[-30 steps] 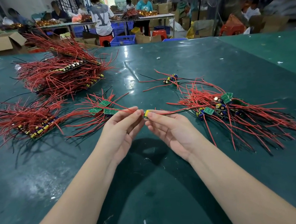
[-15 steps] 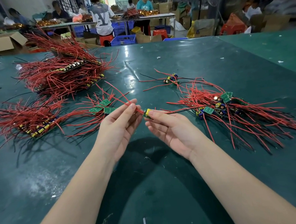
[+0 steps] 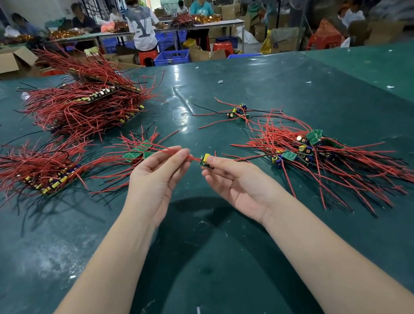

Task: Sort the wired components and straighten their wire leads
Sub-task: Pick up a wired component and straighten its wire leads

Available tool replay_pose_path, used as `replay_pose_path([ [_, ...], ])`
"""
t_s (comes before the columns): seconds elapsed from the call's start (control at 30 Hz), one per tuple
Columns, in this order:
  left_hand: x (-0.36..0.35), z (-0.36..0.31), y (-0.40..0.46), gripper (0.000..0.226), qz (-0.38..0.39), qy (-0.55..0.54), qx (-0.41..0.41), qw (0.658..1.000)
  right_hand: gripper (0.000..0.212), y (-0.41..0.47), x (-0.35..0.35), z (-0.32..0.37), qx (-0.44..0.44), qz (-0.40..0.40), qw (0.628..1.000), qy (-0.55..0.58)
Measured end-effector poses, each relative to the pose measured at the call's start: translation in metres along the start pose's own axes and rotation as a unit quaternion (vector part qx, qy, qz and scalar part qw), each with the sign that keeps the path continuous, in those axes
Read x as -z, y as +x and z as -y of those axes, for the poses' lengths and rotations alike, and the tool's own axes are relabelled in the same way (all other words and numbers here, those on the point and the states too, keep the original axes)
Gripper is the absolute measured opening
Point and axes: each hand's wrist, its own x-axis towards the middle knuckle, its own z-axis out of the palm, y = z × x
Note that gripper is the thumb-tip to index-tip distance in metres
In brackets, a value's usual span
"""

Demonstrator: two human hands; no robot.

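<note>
Head view: right hand (image 3: 239,181) pinches the small board (image 3: 207,161) between thumb and fingertips, held above the green table (image 3: 213,271). Left hand (image 3: 155,177) has thumb and forefinger closed on its red lead (image 3: 174,150). I judge the part light, the solder joints fragile, the wire soft but springy. I'd grip the board by its edges and stroke outward from the root.

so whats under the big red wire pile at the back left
Rows of small boards carrying yellow and dark parts poke out from the big wire pile, one along its top and another at its right edge, all resting on the green table. How many layers lie below is hidden by the wires.
</note>
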Motion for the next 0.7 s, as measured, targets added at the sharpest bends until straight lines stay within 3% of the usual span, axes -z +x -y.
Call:
replay_pose_path([
  [0.13,0.001,-0.001,0.001,0.018,0.009,0.013,-0.008,1.0,0.012,-0.002,0.002,0.004,-0.029,-0.007,0.998,0.06],
  [0.3,0.004,0.001,0.003,0.006,-0.003,0.042,0.004,0.999,0.015,0.0,0.003,0.003,-0.014,-0.014,0.999,0.036],
  [0.53,0.006,0.003,0.004,0.013,-0.008,0.016,0.095,0.995,0.006,0.003,0.005,-0.007,0.141,-0.07,0.971,-0.18],
  [0.7,0.003,0.003,0.003,0.025,-0.009,0.074,0.122,0.99,0.008,0.003,0.005,-0.009,0.183,-0.076,0.937,-0.287],
])
